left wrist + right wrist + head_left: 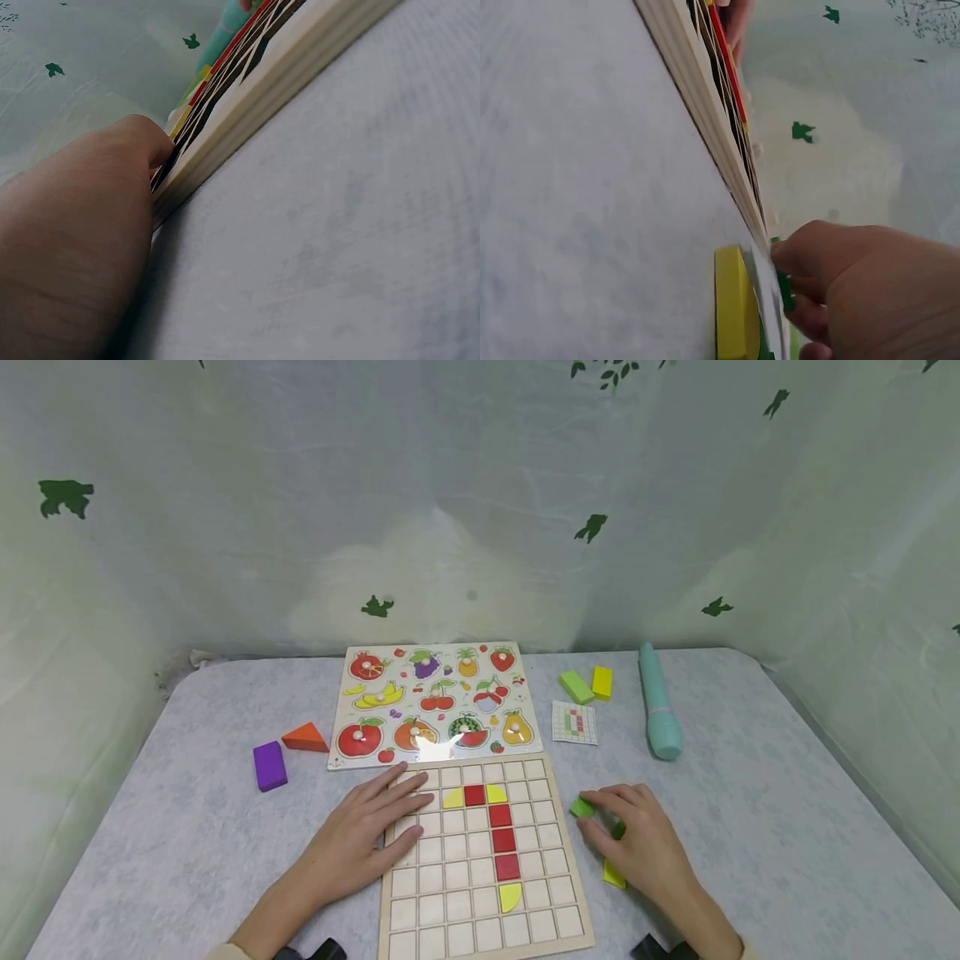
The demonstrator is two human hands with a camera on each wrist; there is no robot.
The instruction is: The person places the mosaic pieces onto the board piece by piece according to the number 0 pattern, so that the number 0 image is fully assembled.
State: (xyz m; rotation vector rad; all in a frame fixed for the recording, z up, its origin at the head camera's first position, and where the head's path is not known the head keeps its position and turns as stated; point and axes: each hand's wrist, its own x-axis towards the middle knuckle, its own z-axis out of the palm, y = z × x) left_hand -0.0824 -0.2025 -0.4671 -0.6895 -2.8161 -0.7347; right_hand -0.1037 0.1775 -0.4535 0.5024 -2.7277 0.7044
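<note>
My left hand (375, 831) rests with straight, spread fingers on the left side of a wooden grid board (444, 913). In the left wrist view, the thumb (139, 139) lies over the board's edge. Set in the grid are several red squares (503, 840) and yellow quarter-round pieces (510, 897). Right of the board, my right hand (637, 839) pinches a small green block (581, 808) between thumb and fingers, low over the table. Partly under this hand are a yellow block (614, 874) and a darker green piece (618, 830); the palm hides some of them.
A fruit peg puzzle (405, 677) lies behind the grid board. To its right are a pattern card (574, 722), a light green block (576, 687), a yellow block (602, 682) and a teal cylindrical case (660, 706). A purple block (270, 766) and orange triangle (305, 737) lie left.
</note>
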